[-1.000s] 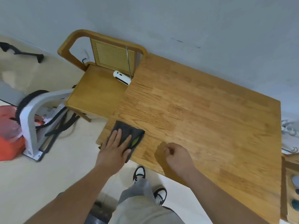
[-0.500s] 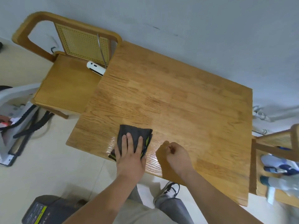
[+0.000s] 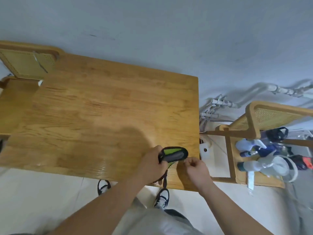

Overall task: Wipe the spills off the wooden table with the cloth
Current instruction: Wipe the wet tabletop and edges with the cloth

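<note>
Cloth [image 3: 172, 155], dark grey with a green side, was bunched in the left hand [image 3: 153, 164], whose fingers curled around its near end, near the table [image 3: 101, 107]'s front right corner. Just beside it, the right hand [image 3: 196, 168] was loosely fisted, holding nothing visible.

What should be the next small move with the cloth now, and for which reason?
Probably lay the cloth flat again on the wooden table and press it down with the left hand. The cloth is lifted and folded open near the table's right front corner, its green side showing, with the right hand closed beside it, so nothing is wiping at this moment.
</note>
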Action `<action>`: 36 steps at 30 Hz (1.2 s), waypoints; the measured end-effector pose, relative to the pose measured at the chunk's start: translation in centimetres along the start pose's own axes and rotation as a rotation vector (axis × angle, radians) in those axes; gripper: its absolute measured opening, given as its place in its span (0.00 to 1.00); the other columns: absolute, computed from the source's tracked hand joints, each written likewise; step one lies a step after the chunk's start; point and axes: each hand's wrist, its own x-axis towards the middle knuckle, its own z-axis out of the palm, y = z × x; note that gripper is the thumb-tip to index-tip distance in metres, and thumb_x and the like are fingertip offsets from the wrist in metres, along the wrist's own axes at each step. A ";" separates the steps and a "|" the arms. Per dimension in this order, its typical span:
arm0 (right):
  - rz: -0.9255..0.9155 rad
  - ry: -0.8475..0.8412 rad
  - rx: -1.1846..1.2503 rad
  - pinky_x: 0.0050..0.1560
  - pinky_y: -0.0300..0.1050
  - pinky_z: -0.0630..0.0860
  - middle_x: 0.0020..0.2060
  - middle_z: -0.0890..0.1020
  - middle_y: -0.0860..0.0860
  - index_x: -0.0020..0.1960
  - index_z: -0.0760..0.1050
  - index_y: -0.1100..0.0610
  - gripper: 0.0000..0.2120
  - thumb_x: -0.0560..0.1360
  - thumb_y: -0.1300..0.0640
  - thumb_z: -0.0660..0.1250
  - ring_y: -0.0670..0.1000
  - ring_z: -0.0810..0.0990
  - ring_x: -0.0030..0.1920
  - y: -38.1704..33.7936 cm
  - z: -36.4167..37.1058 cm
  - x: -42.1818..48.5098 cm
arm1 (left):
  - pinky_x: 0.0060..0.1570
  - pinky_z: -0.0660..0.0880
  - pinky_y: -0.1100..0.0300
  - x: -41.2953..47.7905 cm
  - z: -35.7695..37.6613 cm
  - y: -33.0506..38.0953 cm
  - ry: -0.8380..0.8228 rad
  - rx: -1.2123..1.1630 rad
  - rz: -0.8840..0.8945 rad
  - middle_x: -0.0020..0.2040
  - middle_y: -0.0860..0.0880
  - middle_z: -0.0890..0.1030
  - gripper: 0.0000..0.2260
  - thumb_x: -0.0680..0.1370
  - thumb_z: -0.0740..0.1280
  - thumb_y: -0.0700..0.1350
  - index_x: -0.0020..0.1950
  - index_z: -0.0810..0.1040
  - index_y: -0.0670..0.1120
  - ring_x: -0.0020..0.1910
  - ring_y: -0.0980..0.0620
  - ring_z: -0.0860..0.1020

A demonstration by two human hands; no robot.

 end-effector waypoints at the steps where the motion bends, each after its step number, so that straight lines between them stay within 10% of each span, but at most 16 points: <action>1: -0.003 0.014 0.027 0.51 0.50 0.79 0.41 0.85 0.50 0.47 0.81 0.53 0.07 0.81 0.56 0.66 0.52 0.82 0.46 0.5 -1.0 0.3 | 0.43 0.78 0.57 0.1 0.1 0.8 -0.031 -0.188 -0.084 0.46 0.48 0.81 0.10 0.76 0.64 0.40 0.55 0.76 0.51 0.46 0.48 0.80; 5: -0.040 0.065 0.039 0.56 0.53 0.80 0.44 0.84 0.46 0.49 0.80 0.50 0.06 0.81 0.54 0.65 0.48 0.81 0.47 1.7 -3.1 1.5 | 0.52 0.80 0.50 1.4 -0.7 -0.9 0.093 -0.313 -0.275 0.53 0.49 0.85 0.18 0.72 0.65 0.38 0.58 0.81 0.53 0.55 0.45 0.82; 9: -0.051 0.063 -0.086 0.63 0.51 0.78 0.58 0.81 0.48 0.64 0.79 0.51 0.13 0.81 0.52 0.64 0.51 0.80 0.57 2.4 -2.7 3.3 | 0.66 0.73 0.46 1.0 -0.2 -3.5 0.480 0.543 0.062 0.74 0.47 0.71 0.23 0.77 0.64 0.47 0.73 0.71 0.51 0.70 0.43 0.71; 13: -0.036 0.062 -0.181 0.66 0.54 0.77 0.66 0.77 0.52 0.71 0.74 0.52 0.22 0.79 0.49 0.65 0.54 0.80 0.62 1.4 -2.8 5.7 | 0.77 0.49 0.37 1.5 3.5 -5.3 -0.133 0.974 0.270 0.84 0.50 0.44 0.26 0.84 0.54 0.54 0.81 0.51 0.57 0.82 0.44 0.39; 18: 0.056 0.016 -0.150 0.65 0.57 0.78 0.65 0.79 0.50 0.71 0.73 0.49 0.25 0.76 0.43 0.62 0.54 0.80 0.62 -0.3 -4.0 8.0 | 0.79 0.40 0.41 8.0 0.3 -4.0 -0.154 1.100 0.303 0.82 0.53 0.35 0.25 0.86 0.45 0.56 0.82 0.40 0.60 0.79 0.47 0.30; 23: 0.175 0.066 0.049 0.58 0.54 0.80 0.49 0.84 0.48 0.58 0.78 0.51 0.09 0.81 0.52 0.63 0.52 0.82 0.51 0.1 -4.8 8.7 | 0.77 0.38 0.37 11.0 5.0 -0.3 0.092 0.929 0.080 0.82 0.46 0.38 0.30 0.83 0.44 0.65 0.83 0.42 0.56 0.80 0.39 0.32; 30: 0.222 0.135 0.028 0.58 0.56 0.79 0.44 0.83 0.53 0.46 0.76 0.53 0.09 0.83 0.52 0.61 0.59 0.81 0.50 2.2 -5.8 9.0 | 0.78 0.53 0.42 5.3 7.6 -5.2 -0.270 1.069 0.829 0.83 0.50 0.58 0.26 0.81 0.60 0.61 0.78 0.64 0.57 0.82 0.46 0.50; 36: 0.124 0.068 -0.012 0.49 0.50 0.79 0.48 0.83 0.53 0.57 0.76 0.56 0.11 0.83 0.50 0.61 0.55 0.82 0.47 0.8 -4.7 8.8 | 0.79 0.53 0.42 3.2 -1.7 -10.7 0.272 1.011 0.082 0.83 0.47 0.54 0.27 0.84 0.48 0.62 0.82 0.57 0.56 0.82 0.46 0.45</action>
